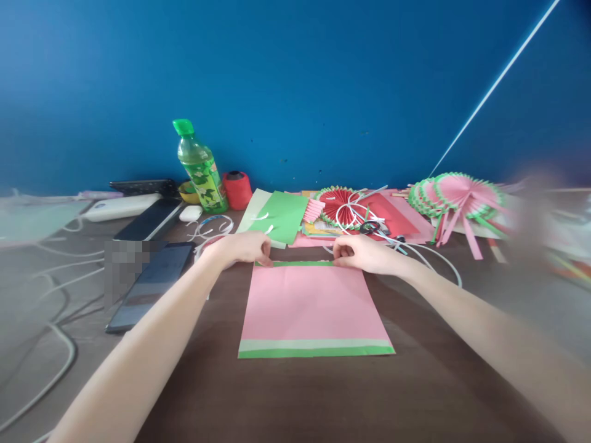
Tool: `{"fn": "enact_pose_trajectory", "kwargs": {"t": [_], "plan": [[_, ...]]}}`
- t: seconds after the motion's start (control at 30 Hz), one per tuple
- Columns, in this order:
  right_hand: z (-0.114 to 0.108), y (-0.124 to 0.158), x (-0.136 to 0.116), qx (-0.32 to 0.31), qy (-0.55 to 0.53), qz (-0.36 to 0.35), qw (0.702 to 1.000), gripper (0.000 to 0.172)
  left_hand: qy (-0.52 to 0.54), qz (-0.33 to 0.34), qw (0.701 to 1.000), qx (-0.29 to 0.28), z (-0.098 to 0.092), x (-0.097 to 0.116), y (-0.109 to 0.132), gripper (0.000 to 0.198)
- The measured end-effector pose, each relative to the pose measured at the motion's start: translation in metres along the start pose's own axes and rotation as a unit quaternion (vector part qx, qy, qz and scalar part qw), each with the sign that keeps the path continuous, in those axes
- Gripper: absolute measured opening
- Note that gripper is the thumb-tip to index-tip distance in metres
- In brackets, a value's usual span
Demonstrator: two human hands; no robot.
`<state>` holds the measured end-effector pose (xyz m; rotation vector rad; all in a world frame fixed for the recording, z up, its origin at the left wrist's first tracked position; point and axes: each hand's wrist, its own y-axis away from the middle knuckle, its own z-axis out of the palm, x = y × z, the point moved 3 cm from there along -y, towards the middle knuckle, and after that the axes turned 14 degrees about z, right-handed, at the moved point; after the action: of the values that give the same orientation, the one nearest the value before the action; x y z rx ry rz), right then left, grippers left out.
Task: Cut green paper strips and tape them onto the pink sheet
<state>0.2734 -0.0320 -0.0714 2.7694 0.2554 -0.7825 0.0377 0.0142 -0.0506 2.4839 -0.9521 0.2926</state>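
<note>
On the dark bench (300,400), the left hand (252,247) and right hand (354,253) each pinch the pink sheet (310,301) near its far corners, apparently to hold that edge straight.

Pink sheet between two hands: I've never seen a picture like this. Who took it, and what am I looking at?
There's no machine at work here, just a person's bare hands. A camera worn on that person's head looks forward and down, so you see roughly their view. The left hand and right hand touch the far edge of the pink sheet, beside a green strip; whether they pinch or press is unclear. Farther back on the brown table lie green paper and pleated fans, and a bottle stands.
</note>
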Motion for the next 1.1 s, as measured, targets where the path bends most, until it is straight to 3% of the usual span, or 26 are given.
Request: {"fn": "enact_pose_trajectory", "kwargs": {"t": [0.23,0.4,0.47,0.53,0.63,0.8,1.1], "plan": [[-0.005,0.001,-0.004,0.040,-0.015,-0.016,0.999,0.014,0.088,-0.006,0.996,0.011,-0.005,-0.001,0.008,0.011],[-0.034,0.003,0.005,0.183,-0.103,0.013,0.978,0.020,0.024,-0.051,0.982,0.178,-0.026,-0.012,0.016,0.019],[-0.048,0.003,0.016,0.212,-0.138,0.038,0.967,0.021,-0.029,-0.079,0.965,0.248,-0.032,-0.018,0.019,0.024],[-0.058,0.002,0.031,0.206,-0.116,0.081,0.968,0.021,-0.068,-0.098,0.952,0.282,-0.033,-0.023,0.021,0.027],[-0.068,0.001,0.051,0.169,-0.057,0.123,0.976,0.017,-0.087,-0.107,0.951,0.276,-0.030,-0.031,0.020,0.030],[-0.077,0.002,0.064,0.174,0.004,0.173,0.969,0.011,-0.098,-0.116,0.960,0.234,-0.023,-0.044,0.015,0.032],[-0.076,-0.001,0.062,0.208,-0.056,0.155,0.964,0.016,-0.054,-0.127,0.969,0.205,-0.018,-0.040,0.014,0.038]]}}
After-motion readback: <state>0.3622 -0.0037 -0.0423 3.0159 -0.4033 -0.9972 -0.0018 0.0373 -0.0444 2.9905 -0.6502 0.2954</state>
